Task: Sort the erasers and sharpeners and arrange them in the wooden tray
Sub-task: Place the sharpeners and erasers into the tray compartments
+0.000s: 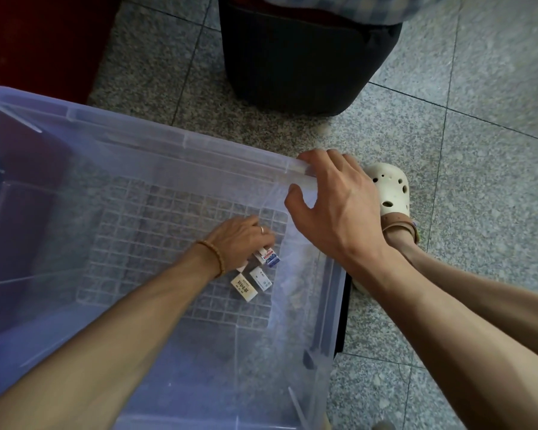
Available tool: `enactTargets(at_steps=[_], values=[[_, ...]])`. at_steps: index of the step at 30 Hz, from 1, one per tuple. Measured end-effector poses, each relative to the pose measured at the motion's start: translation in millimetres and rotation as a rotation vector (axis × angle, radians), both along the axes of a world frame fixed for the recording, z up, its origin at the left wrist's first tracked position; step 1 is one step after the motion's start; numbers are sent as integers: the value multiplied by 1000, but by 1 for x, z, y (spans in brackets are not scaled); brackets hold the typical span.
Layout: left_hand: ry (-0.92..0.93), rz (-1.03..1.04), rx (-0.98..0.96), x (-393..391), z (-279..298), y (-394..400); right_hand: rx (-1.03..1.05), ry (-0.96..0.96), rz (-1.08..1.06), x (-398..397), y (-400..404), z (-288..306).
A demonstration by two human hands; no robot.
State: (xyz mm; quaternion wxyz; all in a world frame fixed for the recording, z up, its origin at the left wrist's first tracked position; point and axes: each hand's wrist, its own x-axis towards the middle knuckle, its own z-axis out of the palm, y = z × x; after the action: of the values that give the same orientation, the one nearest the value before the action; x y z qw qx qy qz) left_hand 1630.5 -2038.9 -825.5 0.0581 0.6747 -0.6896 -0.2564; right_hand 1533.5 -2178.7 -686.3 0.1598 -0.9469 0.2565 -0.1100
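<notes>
Over speckled floor tiles, right hand (333,209) grips bin rim (295,175); left hand (239,237) (fingers curled) pinches an eraser (267,256)

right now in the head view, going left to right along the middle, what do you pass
clear plastic bin → left hand, reaching among the erasers on the bin floor → eraser with blue print → right hand, gripping the bin's rim → cream clog on the tiled floor
</notes>
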Motion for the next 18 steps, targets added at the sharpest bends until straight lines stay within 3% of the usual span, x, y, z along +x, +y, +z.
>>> enactTargets(at_steps=[5,13,18], values=[[98,131,55,-6,-7,4,-4,-10,-6,0,2,0],[318,488,339,17,20,33,-15,37,6,-3,-1,2],[409,705,240,32,60,78,-105,64,49,-2,12,12]])
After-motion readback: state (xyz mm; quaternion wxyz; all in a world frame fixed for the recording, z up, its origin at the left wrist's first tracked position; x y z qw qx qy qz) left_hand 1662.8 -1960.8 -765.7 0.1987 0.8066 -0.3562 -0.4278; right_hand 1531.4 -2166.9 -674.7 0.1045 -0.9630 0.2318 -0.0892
